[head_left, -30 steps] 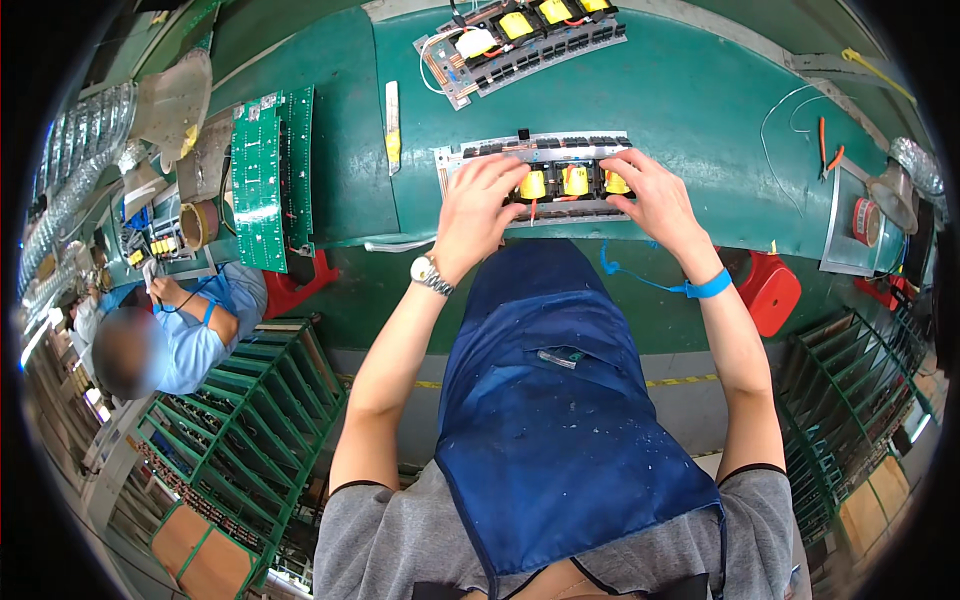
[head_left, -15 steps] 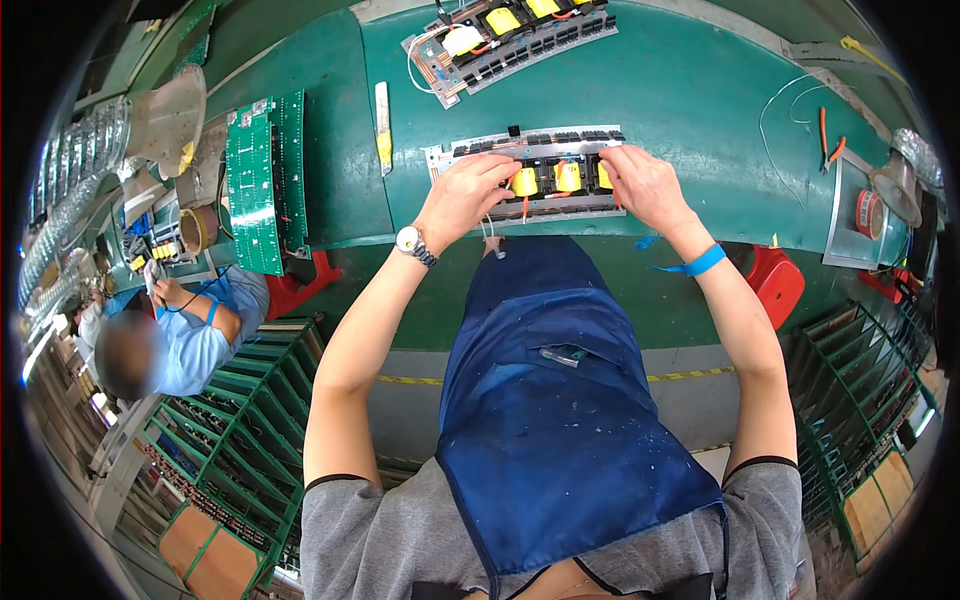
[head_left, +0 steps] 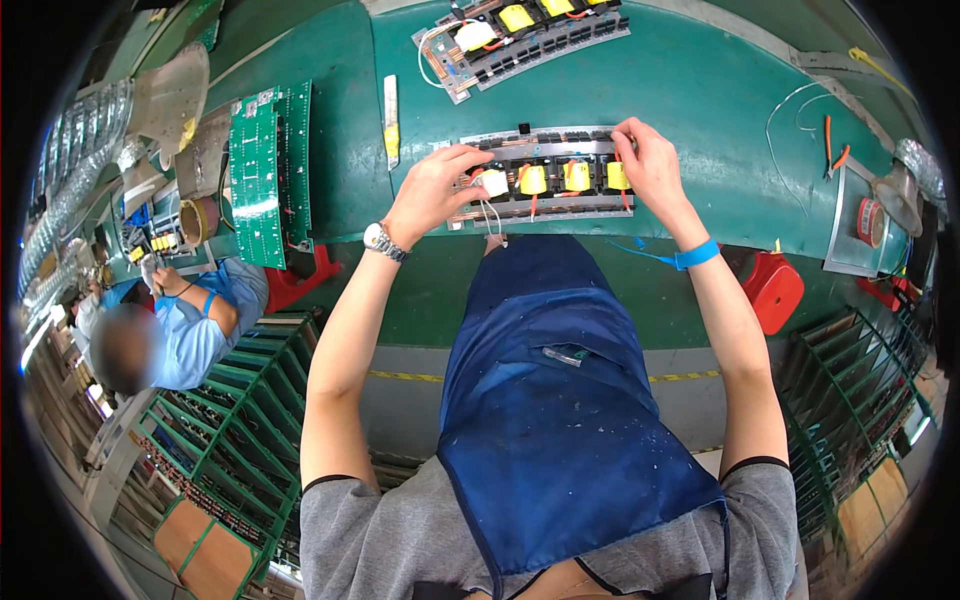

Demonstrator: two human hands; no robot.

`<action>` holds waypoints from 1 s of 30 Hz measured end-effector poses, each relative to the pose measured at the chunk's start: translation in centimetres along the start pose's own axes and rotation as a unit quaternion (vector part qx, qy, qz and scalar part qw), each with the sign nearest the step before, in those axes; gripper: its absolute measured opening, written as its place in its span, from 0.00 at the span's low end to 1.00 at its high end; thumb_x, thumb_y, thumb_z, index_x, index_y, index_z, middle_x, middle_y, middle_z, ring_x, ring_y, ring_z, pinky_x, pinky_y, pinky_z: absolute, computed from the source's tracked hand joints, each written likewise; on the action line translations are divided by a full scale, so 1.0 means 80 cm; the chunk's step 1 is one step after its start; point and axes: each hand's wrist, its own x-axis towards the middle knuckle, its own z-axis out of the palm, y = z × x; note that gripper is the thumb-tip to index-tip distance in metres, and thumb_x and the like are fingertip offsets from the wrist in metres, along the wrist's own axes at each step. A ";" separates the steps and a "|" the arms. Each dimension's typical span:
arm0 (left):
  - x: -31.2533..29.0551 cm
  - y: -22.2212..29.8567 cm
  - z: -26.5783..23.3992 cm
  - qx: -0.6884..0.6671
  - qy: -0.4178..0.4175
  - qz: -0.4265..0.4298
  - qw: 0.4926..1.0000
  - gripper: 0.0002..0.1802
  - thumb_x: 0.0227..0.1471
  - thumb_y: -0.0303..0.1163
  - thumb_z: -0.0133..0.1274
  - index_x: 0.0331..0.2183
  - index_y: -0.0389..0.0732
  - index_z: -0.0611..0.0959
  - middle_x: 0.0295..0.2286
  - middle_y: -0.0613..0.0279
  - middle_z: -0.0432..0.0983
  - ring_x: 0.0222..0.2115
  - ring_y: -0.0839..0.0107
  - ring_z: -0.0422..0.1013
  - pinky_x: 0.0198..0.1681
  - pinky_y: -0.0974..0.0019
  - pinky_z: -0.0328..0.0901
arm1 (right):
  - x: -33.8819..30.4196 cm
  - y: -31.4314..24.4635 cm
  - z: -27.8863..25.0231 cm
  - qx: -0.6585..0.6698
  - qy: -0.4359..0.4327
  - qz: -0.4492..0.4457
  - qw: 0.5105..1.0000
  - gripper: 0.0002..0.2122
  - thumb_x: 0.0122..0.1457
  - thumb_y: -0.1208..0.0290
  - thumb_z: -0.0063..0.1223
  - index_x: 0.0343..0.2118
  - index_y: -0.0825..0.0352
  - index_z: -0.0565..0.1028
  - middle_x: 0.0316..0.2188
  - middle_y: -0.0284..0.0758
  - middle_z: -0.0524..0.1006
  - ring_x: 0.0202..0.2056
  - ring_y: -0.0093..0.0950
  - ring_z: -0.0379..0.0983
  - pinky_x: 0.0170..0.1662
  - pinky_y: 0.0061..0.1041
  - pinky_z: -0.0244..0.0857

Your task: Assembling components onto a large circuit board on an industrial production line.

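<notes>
A long circuit board (head_left: 545, 211) with black parts lies on the green bench before me. Along its middle runs a row of yellow-wrapped transformers (head_left: 577, 177) with red leads. The leftmost transformer (head_left: 493, 183) has a white top, and a white wire hangs beside it over the front edge. My left hand (head_left: 432, 192) is closed round the board's left end, thumb and fingers beside the white-topped part. At the far right corner, my right hand (head_left: 652, 170) grips the board's edge between thumb and fingers. The fingertips are partly hidden.
A similar board (head_left: 540, 48) lies farther back. A yellow-and-white cutter knife (head_left: 391, 125) and green circuit boards (head_left: 255, 190) are at left. Orange-handled pliers (head_left: 831, 150) and a tape roll (head_left: 870, 220) lie right. A co-worker (head_left: 205, 325) sits at left; red stools (head_left: 774, 290) stand under the bench.
My left hand has slid left, uncovering the white-topped transformer. My right hand has shifted to the far right corner, baring the rightmost yellow transformer. The whole view has shifted slightly.
</notes>
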 end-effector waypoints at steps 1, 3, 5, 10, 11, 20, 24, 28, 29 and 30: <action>-0.002 -0.002 -0.002 -0.009 -0.025 -0.024 0.999 0.25 0.41 0.33 0.67 0.45 0.42 0.82 0.42 0.58 0.79 0.42 0.59 0.75 0.46 0.61 0.70 | -0.003 -0.001 0.001 0.017 0.014 -0.014 1.000 0.07 0.61 0.70 0.53 0.34 0.70 0.74 0.24 0.38 0.76 0.22 0.31 0.70 0.28 0.31 0.65; -0.004 -0.007 -0.003 -0.015 -0.039 -0.019 0.999 0.24 0.42 0.33 0.67 0.45 0.41 0.82 0.42 0.58 0.79 0.42 0.58 0.75 0.46 0.61 0.70 | -0.006 -0.017 -0.007 0.022 0.015 -0.003 1.000 0.07 0.60 0.70 0.53 0.36 0.68 0.74 0.28 0.39 0.76 0.27 0.35 0.73 0.30 0.33 0.67; -0.005 -0.013 -0.001 -0.024 -0.056 -0.018 0.998 0.23 0.43 0.31 0.66 0.44 0.41 0.82 0.43 0.57 0.79 0.43 0.58 0.75 0.47 0.61 0.70 | -0.011 -0.036 -0.020 0.024 0.016 0.010 1.000 0.07 0.60 0.69 0.54 0.37 0.66 0.74 0.32 0.39 0.76 0.31 0.39 0.76 0.32 0.35 0.69; -0.001 -0.014 -0.013 -0.029 -0.075 0.013 0.997 0.20 0.45 0.26 0.63 0.44 0.40 0.82 0.45 0.56 0.78 0.44 0.57 0.75 0.46 0.61 0.71 | -0.025 -0.066 -0.021 -0.013 0.017 -0.078 0.997 0.08 0.57 0.71 0.58 0.39 0.64 0.74 0.35 0.35 0.76 0.33 0.37 0.77 0.33 0.33 0.71; -0.001 -0.014 -0.015 -0.015 -0.083 0.030 0.996 0.20 0.46 0.25 0.61 0.44 0.39 0.82 0.46 0.55 0.78 0.44 0.57 0.75 0.46 0.61 0.71 | -0.025 -0.066 -0.018 -0.013 0.017 -0.078 0.997 0.08 0.57 0.71 0.58 0.39 0.64 0.74 0.35 0.35 0.76 0.33 0.37 0.77 0.33 0.33 0.71; 0.033 -0.055 -0.018 -0.135 -0.126 -0.025 0.982 0.11 0.53 0.27 0.58 0.40 0.36 0.84 0.32 0.56 0.83 0.33 0.64 0.79 0.39 0.65 0.72 | -0.030 -0.061 -0.008 0.009 -0.060 -0.056 0.997 0.08 0.57 0.71 0.57 0.39 0.65 0.74 0.34 0.36 0.76 0.33 0.36 0.77 0.34 0.33 0.71; 0.047 -0.080 -0.018 -0.310 -0.164 -0.113 0.930 0.09 0.55 0.31 0.60 0.35 0.36 0.86 0.29 0.64 0.83 0.31 0.80 0.77 0.35 0.74 0.71 | -0.031 -0.064 -0.002 0.035 -0.098 -0.055 0.993 0.08 0.58 0.70 0.57 0.38 0.65 0.74 0.33 0.36 0.76 0.33 0.36 0.77 0.34 0.33 0.71; 0.056 -0.061 -0.026 -0.251 -0.185 -0.169 0.935 0.11 0.53 0.34 0.62 0.33 0.36 0.87 0.26 0.64 0.83 0.27 0.82 0.76 0.28 0.74 0.70 | -0.030 -0.068 0.001 0.030 -0.123 -0.038 0.991 0.09 0.57 0.69 0.59 0.39 0.64 0.74 0.33 0.35 0.75 0.33 0.36 0.76 0.35 0.34 0.70; 0.057 -0.057 -0.023 -0.251 -0.184 -0.170 0.935 0.11 0.53 0.34 0.62 0.33 0.36 0.87 0.26 0.64 0.83 0.27 0.82 0.76 0.28 0.74 0.70 | -0.029 -0.070 0.002 0.030 -0.124 -0.040 0.991 0.09 0.57 0.69 0.59 0.39 0.64 0.74 0.33 0.35 0.75 0.33 0.36 0.76 0.35 0.34 0.70; 0.059 -0.052 -0.019 -0.218 -0.164 -0.186 0.944 0.11 0.53 0.35 0.62 0.32 0.35 0.87 0.25 0.65 0.82 0.26 0.82 0.75 0.27 0.75 0.69 | -0.027 -0.071 0.002 0.017 -0.131 -0.040 0.990 0.10 0.56 0.69 0.59 0.39 0.64 0.75 0.34 0.35 0.75 0.33 0.36 0.76 0.35 0.34 0.70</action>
